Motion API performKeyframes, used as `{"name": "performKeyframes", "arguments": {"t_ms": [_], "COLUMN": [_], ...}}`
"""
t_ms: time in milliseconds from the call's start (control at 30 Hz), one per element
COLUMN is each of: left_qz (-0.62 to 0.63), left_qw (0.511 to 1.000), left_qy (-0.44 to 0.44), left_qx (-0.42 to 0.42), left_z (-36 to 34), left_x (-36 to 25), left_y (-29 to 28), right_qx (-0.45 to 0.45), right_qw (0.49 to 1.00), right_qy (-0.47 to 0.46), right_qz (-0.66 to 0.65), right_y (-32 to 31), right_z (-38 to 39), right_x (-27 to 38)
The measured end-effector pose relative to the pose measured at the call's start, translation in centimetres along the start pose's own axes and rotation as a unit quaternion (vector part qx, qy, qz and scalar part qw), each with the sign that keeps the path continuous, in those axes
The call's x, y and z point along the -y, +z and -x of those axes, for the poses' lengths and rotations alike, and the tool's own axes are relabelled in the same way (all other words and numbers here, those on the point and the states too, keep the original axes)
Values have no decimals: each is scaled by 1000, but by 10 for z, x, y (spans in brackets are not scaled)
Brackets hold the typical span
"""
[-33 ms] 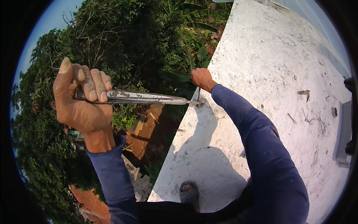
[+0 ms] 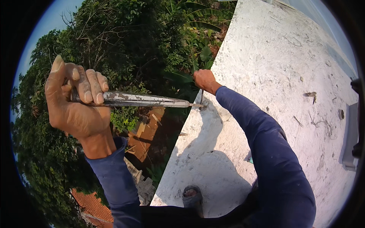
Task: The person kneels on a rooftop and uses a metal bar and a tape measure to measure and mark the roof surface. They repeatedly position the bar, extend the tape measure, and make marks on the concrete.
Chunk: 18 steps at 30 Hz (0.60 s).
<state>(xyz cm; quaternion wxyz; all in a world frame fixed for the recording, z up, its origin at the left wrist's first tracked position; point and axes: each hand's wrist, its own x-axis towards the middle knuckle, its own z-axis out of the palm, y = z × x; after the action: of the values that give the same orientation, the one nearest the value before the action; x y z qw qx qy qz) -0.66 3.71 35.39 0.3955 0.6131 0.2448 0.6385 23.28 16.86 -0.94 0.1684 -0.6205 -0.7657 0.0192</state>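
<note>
Jutting from the curled left hand (image 2: 78, 100), a bar (image 2: 148, 100) is gripped, its tip placed at the slab's (image 2: 266, 68) edge. Farther off, a thin rod (image 2: 202, 97) is clasped in the right hand (image 2: 205, 80); beyond, trees (image 2: 45, 140) are seen.

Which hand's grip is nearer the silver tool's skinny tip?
Right: the right grip is just above the tip in view; the left grip holds the tool farther back.

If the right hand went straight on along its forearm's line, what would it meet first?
Past the edge of the white slab, the right hand would probably meet green foliage first, though that looks lower and farther off; depth is unclear.
</note>
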Motion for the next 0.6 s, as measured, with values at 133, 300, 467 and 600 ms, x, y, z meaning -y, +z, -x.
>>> {"name": "performKeyframes", "arguments": {"t_ms": [133,300,467,600], "left_qz": [19,-27,133,106], "left_qw": [1000,999,991,994], "left_qy": [24,32,-17,-23], "left_qx": [3,-28,14,-21], "left_z": [-52,-32,10,33], "left_x": [33,15,-2,0], "left_y": [29,2,-17,-16], "right_qx": [22,41,21,58], "right_qw": [999,998,995,988], "right_qy": [35,-4,-30,-144], "right_qz": [-26,52,92,-20], "right_y": [13,-7,-40,-61], "right_z": [-12,-15,22,63], "right_x": [-9,16,24,43]}}
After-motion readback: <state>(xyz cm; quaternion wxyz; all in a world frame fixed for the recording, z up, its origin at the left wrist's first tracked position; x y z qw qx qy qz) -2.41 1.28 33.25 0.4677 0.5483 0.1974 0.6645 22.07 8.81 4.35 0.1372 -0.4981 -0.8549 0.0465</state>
